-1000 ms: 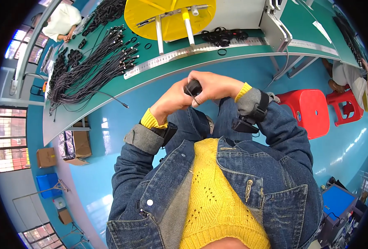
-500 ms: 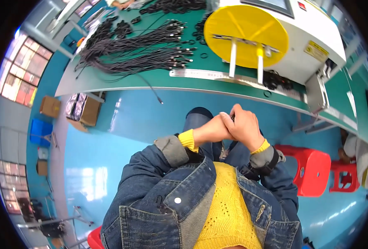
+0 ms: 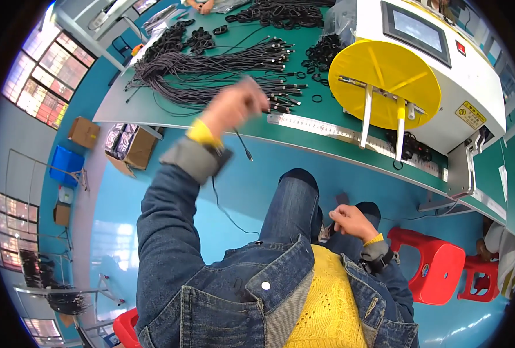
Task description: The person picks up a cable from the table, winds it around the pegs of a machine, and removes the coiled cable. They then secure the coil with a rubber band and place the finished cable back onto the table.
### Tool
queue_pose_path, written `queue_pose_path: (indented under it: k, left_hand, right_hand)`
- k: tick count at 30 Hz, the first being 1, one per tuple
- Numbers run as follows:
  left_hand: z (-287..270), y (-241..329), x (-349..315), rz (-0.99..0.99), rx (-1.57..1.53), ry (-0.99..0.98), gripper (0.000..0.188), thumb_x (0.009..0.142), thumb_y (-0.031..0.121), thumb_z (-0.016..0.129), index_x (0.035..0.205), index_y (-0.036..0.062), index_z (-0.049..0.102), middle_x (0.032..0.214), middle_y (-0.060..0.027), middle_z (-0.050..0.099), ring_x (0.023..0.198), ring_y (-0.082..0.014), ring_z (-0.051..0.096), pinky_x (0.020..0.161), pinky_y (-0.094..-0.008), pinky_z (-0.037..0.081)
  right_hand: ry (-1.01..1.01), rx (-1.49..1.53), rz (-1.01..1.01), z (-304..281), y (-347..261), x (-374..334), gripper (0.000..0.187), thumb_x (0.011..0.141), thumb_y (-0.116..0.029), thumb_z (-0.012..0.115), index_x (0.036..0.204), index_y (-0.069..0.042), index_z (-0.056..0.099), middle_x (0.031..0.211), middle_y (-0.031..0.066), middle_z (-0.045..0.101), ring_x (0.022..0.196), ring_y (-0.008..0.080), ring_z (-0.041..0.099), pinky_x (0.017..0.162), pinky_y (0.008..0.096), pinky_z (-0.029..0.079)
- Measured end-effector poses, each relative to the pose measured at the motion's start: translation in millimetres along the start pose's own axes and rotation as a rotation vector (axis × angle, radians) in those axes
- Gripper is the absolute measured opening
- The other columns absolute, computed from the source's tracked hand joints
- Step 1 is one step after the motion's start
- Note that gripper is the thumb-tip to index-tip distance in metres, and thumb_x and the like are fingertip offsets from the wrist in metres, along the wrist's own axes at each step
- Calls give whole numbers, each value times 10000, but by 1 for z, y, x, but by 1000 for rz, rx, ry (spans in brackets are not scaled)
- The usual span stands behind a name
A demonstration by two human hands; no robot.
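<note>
Black cable bundle (image 3: 179, 65) on the green tabletop (image 3: 326, 114). Left hand (image 3: 235, 108), blurred, overlaps it in view, grip indeterminable; right hand (image 3: 354, 223), well apart, curls near the right knee (image 3: 371, 210), contents hidden. Rightward: ruler (image 3: 306, 124), yellow disc (image 3: 385, 72); blue floor (image 3: 251, 188) shows between front edge and knee.
</note>
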State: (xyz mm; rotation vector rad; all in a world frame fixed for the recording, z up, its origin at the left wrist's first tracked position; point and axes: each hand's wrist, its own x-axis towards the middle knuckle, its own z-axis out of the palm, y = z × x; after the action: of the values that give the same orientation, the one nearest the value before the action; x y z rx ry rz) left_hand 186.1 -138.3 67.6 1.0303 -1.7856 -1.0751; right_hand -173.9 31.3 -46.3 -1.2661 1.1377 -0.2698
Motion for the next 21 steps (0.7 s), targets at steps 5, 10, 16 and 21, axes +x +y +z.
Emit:
queue_pose_path:
  k: [5,10,16,21]
  left_hand:
    - [-129,-23,29,-49,43,330,291,740,58,553,1030,34,559,1028,-161,586,1043,-320,526,889,-383,436]
    - [-80,-66,-25,51,1186,63,318,615,-21,581,898,105,655,1112,-144,568,1066,-291,509,917,-369,412]
    - [-61,-56,-44,144,1155,161,205,669,36,631,865,92,654,993,-128,609,945,-277,567,878,-363,422]
    - [-33,1,-43,262,1024,153,164,691,48,645,854,61,640,801,-96,601,733,-268,576,703,-346,453]
  right_hand:
    - [18,44,3,-3,16,-5,242,851,-250,562,830,-9,555,629,44,587,534,93,542,456,218,415]
    - [97,107,0,-7,29,-10,231,849,-238,560,827,-8,557,645,45,593,530,96,542,461,218,416]
    - [66,83,-7,-7,25,-11,203,836,-203,569,835,0,561,654,39,596,572,102,563,488,230,428]
    - [510,88,-434,-6,-2,-24,223,834,-180,582,918,26,573,709,55,607,623,115,571,527,248,447]
